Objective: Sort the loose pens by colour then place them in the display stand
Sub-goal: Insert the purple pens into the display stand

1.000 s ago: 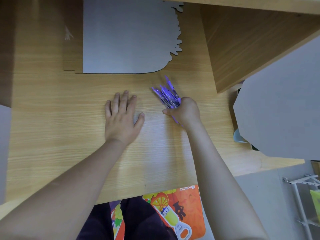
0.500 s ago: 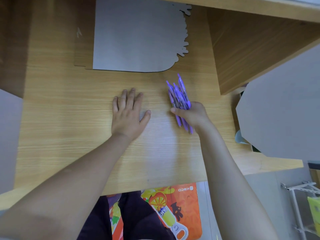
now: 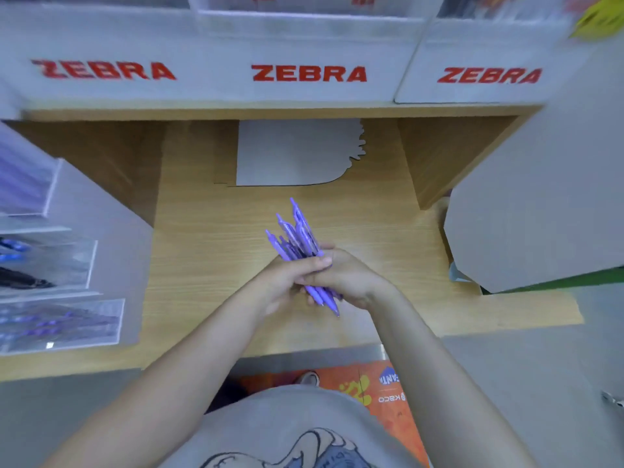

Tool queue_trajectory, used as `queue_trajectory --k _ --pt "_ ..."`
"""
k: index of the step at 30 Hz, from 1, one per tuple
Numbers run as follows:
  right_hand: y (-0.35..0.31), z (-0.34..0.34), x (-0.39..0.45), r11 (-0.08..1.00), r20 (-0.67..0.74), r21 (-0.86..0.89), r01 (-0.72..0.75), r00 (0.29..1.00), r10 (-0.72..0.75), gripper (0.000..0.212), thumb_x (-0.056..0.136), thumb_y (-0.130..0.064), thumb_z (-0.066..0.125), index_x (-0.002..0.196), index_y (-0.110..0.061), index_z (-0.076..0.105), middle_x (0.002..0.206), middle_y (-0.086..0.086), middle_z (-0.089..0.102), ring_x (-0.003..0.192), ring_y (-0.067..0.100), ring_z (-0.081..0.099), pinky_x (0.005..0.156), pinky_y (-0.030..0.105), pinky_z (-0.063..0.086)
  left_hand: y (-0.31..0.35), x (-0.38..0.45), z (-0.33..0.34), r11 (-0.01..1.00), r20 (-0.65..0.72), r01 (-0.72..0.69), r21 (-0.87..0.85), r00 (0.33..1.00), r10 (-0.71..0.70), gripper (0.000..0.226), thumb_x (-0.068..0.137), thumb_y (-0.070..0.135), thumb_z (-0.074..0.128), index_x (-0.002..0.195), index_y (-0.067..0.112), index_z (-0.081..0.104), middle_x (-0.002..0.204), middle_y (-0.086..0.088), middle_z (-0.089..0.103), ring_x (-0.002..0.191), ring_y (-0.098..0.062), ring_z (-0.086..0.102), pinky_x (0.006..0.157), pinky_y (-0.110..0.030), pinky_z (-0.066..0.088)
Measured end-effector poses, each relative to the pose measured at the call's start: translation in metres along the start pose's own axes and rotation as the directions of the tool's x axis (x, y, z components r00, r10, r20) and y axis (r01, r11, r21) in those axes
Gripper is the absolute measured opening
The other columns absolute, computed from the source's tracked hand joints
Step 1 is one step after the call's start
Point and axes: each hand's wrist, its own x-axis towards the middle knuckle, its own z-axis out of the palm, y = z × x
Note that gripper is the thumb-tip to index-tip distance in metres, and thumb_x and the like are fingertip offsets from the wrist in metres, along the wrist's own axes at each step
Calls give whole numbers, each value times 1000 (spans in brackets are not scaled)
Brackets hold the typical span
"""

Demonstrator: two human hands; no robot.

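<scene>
A bundle of several purple pens (image 3: 294, 237) is held above the wooden shelf (image 3: 209, 251), clip ends pointing away from me. My right hand (image 3: 351, 276) grips the bundle from the right. My left hand (image 3: 288, 280) holds it from the left, thumb laid across the barrels. The pen tips stick out below both hands. At the left stands the clear tiered display stand (image 3: 64, 265) with purple, blue and dark pens in its compartments, blurred.
White Zebra-branded display boxes (image 3: 309, 74) run along the top ledge. A grey card cut-out (image 3: 297, 153) lies at the back of the shelf. A large grey board (image 3: 540, 197) leans at the right. An orange poster (image 3: 388, 393) lies on the floor below.
My right hand lifted the purple pens off the shelf. My left hand left the shelf and joined the bundle. The view pulled back and tilted up, bringing the stand and the boxes into view.
</scene>
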Motion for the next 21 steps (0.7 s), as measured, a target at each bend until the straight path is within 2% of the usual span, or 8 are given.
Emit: queue_trajectory --k 4,7,10,12,14,17,19,21 --pt "-24 18 -13 995 32 60 74 997 -76 28 90 -1 67 117 -5 61 71 6 66 60 26 63 52 24 50 20 -26 6 999 -85 -19 -44 996 15 30 85 24 66 107 4 63 63 -17 65 47 -30 60 37 -25 33" --pt "-26 25 -20 995 91 74 69 993 -76 15 93 -14 67 105 -5 66 76 12 68 71 28 66 72 39 54 26 -34 2 997 -113 -29 -76 993 20 33 86 33 65 106 7 72 87 -25 67 55 -36 60 44 -30 34" --pt "-24 34 -27 987 47 136 85 995 -92 45 93 -46 62 95 -1 68 77 19 68 70 28 66 70 40 55 30 -41 4 991 -152 -25 -129 988 5 35 83 35 66 103 7 75 95 -22 70 50 -34 59 40 -30 43" --pt "-20 39 -34 979 -50 195 61 997 -52 59 95 -60 48 100 -4 69 83 20 69 70 31 65 67 37 58 33 -44 6 971 -231 -72 -227 973 18 24 84 29 69 90 6 75 105 -20 71 76 -36 68 63 -42 57" --pt "-14 46 -38 942 -198 335 7 978 63 63 97 -63 37 105 -6 62 93 22 67 71 34 67 66 39 59 37 -43 2 918 -325 -159 -364 945 35 19 92 19 63 79 6 70 95 -18 72 97 -31 68 93 -42 54" --pt "-4 60 -32 727 -320 683 73 924 208 66 100 -59 37 116 4 51 112 26 61 93 35 70 85 45 58 42 -43 3 838 -393 -247 -486 918 43 11 97 5 56 87 9 61 70 -6 65 82 -25 72 95 -39 52" --pt "-6 74 -26 540 -269 829 141 949 166 71 100 -58 36 127 6 50 120 25 64 107 31 68 99 44 52 39 -44 11 840 -399 -262 -475 915 60 12 97 0 54 95 11 60 68 -5 63 69 -21 69 81 -36 56" --pt "-12 86 -25 367 -232 913 176 966 114 67 101 -55 37 129 4 52 124 21 65 112 28 66 101 40 50 34 -46 20 863 -410 -258 -435 910 65 14 96 0 54 98 12 60 68 -6 61 61 -18 64 64 -31 57"
